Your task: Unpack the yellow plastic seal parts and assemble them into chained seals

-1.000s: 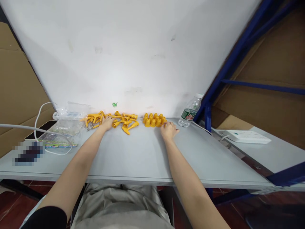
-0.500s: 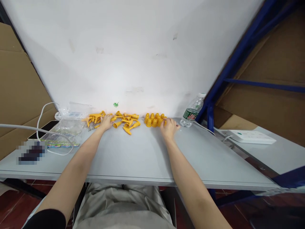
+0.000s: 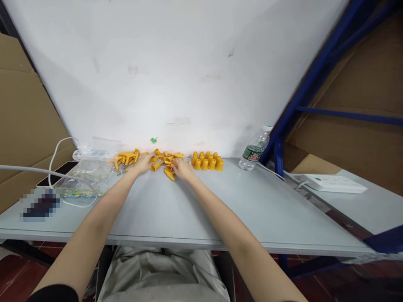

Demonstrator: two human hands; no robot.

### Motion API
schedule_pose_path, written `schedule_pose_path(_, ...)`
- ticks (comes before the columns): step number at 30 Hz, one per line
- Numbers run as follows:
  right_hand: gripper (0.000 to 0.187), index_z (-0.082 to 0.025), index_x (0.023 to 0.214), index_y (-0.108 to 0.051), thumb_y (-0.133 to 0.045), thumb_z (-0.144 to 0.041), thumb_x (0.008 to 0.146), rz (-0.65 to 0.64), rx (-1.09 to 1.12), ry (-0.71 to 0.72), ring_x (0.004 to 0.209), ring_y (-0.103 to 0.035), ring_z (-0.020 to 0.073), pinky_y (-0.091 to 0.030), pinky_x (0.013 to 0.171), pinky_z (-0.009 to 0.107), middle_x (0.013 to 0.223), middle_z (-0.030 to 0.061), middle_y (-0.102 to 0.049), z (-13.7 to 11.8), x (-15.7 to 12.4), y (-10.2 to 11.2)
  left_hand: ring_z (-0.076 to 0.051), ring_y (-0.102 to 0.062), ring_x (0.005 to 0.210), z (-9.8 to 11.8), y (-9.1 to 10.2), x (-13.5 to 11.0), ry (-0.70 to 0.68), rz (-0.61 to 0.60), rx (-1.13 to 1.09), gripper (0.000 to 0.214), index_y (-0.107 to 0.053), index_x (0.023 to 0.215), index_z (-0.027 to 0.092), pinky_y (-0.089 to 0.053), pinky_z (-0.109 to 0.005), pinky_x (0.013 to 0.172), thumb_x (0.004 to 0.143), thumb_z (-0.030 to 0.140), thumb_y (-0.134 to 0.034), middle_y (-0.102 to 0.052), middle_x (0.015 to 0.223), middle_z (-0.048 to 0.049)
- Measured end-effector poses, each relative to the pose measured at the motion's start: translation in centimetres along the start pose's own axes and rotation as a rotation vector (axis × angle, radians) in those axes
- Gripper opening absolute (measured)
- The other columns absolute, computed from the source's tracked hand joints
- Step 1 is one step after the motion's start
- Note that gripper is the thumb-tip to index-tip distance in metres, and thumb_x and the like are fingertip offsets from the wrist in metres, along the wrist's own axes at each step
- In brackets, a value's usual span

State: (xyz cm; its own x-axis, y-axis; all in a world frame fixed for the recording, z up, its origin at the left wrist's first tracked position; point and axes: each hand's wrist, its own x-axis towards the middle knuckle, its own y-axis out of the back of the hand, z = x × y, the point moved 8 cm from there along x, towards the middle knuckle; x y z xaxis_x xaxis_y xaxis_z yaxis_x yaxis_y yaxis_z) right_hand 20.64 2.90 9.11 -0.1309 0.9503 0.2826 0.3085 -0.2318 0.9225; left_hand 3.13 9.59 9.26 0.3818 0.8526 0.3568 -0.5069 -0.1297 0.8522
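The right grip (image 3: 183,168) is curled in over the loose yellow pile (image 3: 156,167), just left of the standing cups (image 3: 204,164), with bent fingers touching pieces there, though whether anything's actually pinched can't be told from up here. The left grip (image 3: 145,162) is set in the same pile, further left of the standing cups, fingers bent over the pieces too, and again no firm hold can be made out. A curved yellow piece (image 3: 170,173) is poking out of the pile on the side towards the standing cups, pretty much under the right fingers. The step in hand, as best as can be judged, is loose pieces being worked through with both hands, since the standing cups are lined up in neat rows while everything left of them is lying jumbled. For the next move, a light fingertip pinch is probably called for, with one piece teased free while its neighbours are kept from being dragged along, and the standing cups would need to be given some room so none get knocked by a wrist. Further out, a water bottle (image 3: 252,152) is parked right of the standing cups on the table (image 3: 189,218), and some clear plastic bags (image 3: 91,170) are spread well left of them, with a white cable (image 3: 25,168) looped across.
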Motion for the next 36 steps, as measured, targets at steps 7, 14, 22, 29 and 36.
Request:
schedule_pose_path(7, 0.031, -0.019, 0.108, -0.071, -0.045, -0.013, 0.091, -0.035, -0.097, 0.033, 0.114, -0.055, 0.0287, -0.035, 0.094, 0.041, 0.115, 0.0107, -0.071, -0.9, 1.0, -1.0, -0.028, -0.060, 0.120, 0.5, 0.5, -0.4, -0.038, 0.005, 0.032, 0.040, -0.065, 0.120, 0.020, -0.041, -0.046, 0.108, 0.081, 0.021, -0.059, -0.067, 0.126, -0.0104)
schedule_pose_path(14, 0.036, -0.019, 0.113, -0.069, -0.037, -0.013, 0.095, 0.102, -0.097, 0.033, 0.116, -0.051, 0.0278, -0.032, 0.089, 0.039, 0.121, 0.0120, -0.068, -0.4, 0.1, 0.1, -0.030, -0.060, 0.119, -2.5, 2.7, -1.3, 0.225, 0.115, 0.113, 0.036, -0.063, 0.120, 0.019, -0.042, -0.045, 0.105, 0.085, 0.024, -0.057, -0.067, 0.126, -0.0129)
schedule_pose_path(22, 0.034, -0.021, 0.113, -0.072, -0.045, -0.014, 0.094, 0.176, -0.040, 0.037, 0.108, -0.052, 0.0261, -0.029, 0.084, 0.037, 0.119, 0.0103, -0.067, 1.3, -1.5, 1.0, -0.023, -0.065, 0.095, -3.2, 2.4, -1.8, 0.253, 0.227, -0.166, 0.038, -0.063, 0.119, 0.018, -0.050, -0.037, 0.091, 0.083, 0.028, -0.059, -0.071, 0.102, -0.0077)
schedule_pose_path(29, 0.033, -0.026, 0.115, -0.074, -0.049, -0.017, 0.095, 0.183, -0.025, 0.063, 0.108, -0.050, 0.0256, -0.028, 0.082, 0.037, 0.121, 0.0095, -0.066, 0.9, -2.0, 0.8, -0.015, -0.061, 0.071, 0.7, 1.5, -1.8, 0.149, 0.264, -0.476, 0.036, -0.070, 0.116, 0.018, -0.052, -0.029, 0.077, 0.085, 0.033, -0.060, -0.068, 0.077, -0.0009)
schedule_pose_path(36, 0.035, -0.030, 0.117, -0.073, -0.047, -0.018, 0.098, 0.172, -0.058, 0.170, 0.106, -0.049, 0.0231, -0.026, 0.079, 0.035, 0.119, 0.0094, -0.064, -1.8, -2.1, 1.0, -0.017, -0.065, 0.076, 3.6, -0.1, -1.7, 0.186, 0.167, -0.709, 0.031, -0.074, 0.112, 0.019, -0.054, -0.030, 0.070, 0.087, 0.031, -0.061, -0.074, 0.087, -0.0049)
